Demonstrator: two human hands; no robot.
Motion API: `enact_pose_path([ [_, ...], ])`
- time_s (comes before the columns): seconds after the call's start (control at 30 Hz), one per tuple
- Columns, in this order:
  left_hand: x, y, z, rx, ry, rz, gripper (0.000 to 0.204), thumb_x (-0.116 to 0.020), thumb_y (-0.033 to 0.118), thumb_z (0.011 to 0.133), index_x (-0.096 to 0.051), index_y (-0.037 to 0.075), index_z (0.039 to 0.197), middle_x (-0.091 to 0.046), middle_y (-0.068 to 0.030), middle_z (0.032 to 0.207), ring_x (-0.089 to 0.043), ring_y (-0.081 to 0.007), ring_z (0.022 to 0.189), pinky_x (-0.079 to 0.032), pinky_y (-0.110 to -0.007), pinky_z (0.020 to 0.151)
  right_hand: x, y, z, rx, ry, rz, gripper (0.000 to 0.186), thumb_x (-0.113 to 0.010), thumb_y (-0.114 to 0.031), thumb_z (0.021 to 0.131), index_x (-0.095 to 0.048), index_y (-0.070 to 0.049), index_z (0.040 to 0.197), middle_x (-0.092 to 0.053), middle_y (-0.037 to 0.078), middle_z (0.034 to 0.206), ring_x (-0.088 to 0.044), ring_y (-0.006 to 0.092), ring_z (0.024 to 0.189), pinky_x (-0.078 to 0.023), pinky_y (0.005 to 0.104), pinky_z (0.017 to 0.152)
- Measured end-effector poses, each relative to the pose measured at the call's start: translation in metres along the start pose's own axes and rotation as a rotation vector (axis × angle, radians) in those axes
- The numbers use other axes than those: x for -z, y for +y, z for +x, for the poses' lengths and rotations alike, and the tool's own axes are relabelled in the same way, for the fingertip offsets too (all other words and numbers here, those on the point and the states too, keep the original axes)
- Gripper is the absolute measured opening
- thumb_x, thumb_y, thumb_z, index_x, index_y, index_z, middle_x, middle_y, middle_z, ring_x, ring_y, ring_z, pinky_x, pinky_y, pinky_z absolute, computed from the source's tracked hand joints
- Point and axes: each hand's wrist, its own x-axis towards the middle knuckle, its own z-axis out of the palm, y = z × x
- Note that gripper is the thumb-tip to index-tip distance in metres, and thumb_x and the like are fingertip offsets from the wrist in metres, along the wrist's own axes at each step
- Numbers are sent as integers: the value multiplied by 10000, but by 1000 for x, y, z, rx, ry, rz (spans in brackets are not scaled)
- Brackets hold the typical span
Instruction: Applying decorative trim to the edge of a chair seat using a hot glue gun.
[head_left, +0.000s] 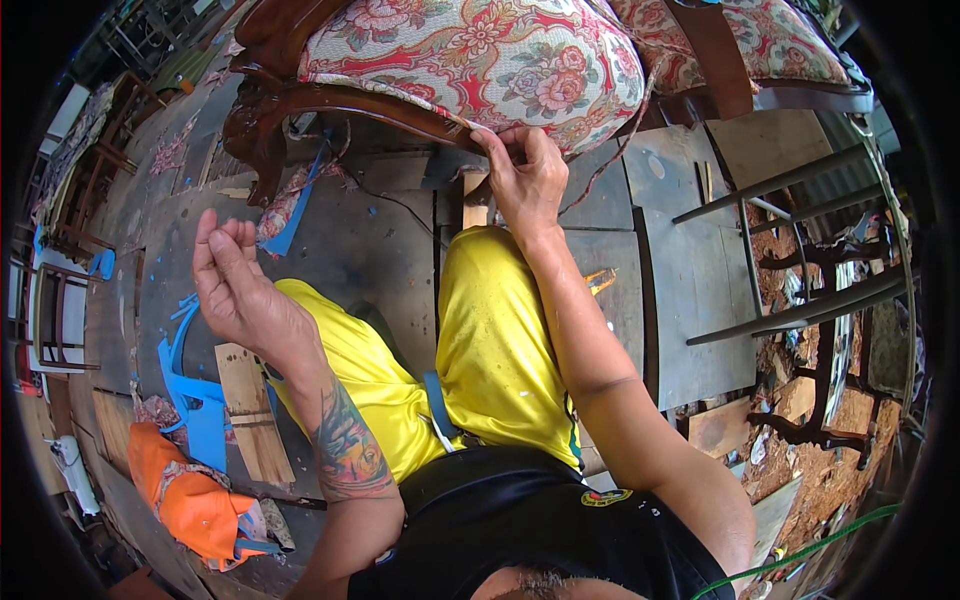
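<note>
A chair with a dark, carved wooden frame (370,103) stands in front of me, its seat covered in floral upholstery fabric (480,50) of red, cream and green. My right hand (528,180) is at the seat's lower front edge, thumb and fingers pinched on the border of that fabric, where a narrow trim runs along the wood. My left hand (245,285) is raised to the left of my knee, apart from the chair. Its fingers are curled against the thumb; whatever they may hold is too small to make out. A loose, thin trim cord (628,140) hangs beside the seat.
Blue foam offcuts (207,425) and orange cloth (200,505) lie on the left of the board floor (385,265). A yellow-handled tool (600,281) is beside my right knee. Metal legs (790,318) and a wooden frame rise at right; a green cord (830,545) crosses lower right.
</note>
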Motion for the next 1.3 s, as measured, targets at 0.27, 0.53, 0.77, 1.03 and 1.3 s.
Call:
enact_pose_path([
  [0.27,4,-15,-9,151,-258,-158,214,-524,189,1145,-617,-2,1117,-562,-66,963,-587,-137,937,-571,-469,1068,1,-2,-1,6,0,-28,335,-913,-261,842,-644,-61,832,-652,94,747,-635,299,690,-501,423,638],
  [0.53,7,-23,-17,126,-292,-136,271,-436,222,1171,-580,-3,1125,-550,-71,963,-586,-137,907,-566,-474,1056,0,-1,-3,28,2,-27,327,-914,-257,842,-650,-65,863,-657,93,780,-641,297,710,-510,417,651],
  [0.77,5,-20,-19,95,-301,-118,290,-424,232,1174,-558,-17,1111,-513,-73,950,-547,-141,844,-580,-460,1039,4,1,-4,7,-36,-5,324,-917,-263,838,-664,-68,891,-662,89,796,-646,294,733,-516,417,672],
  [1.03,6,-6,-18,66,-207,-78,330,-496,254,1154,-527,41,904,-448,-41,813,-524,-151,799,-584,-436,989,8,3,-5,-24,-64,51,301,-899,-264,864,-686,-55,908,-690,103,809,-667,293,752,-528,408,688],
  [1.3,6,-3,-19,95,-160,-47,297,-618,240,1112,-628,2,935,-578,-42,838,-583,-130,755,-604,-349,905,21,8,-17,-84,-62,44,250,-862,-226,908,-702,-34,896,-696,119,813,-665,304,744,-522,410,690],
])
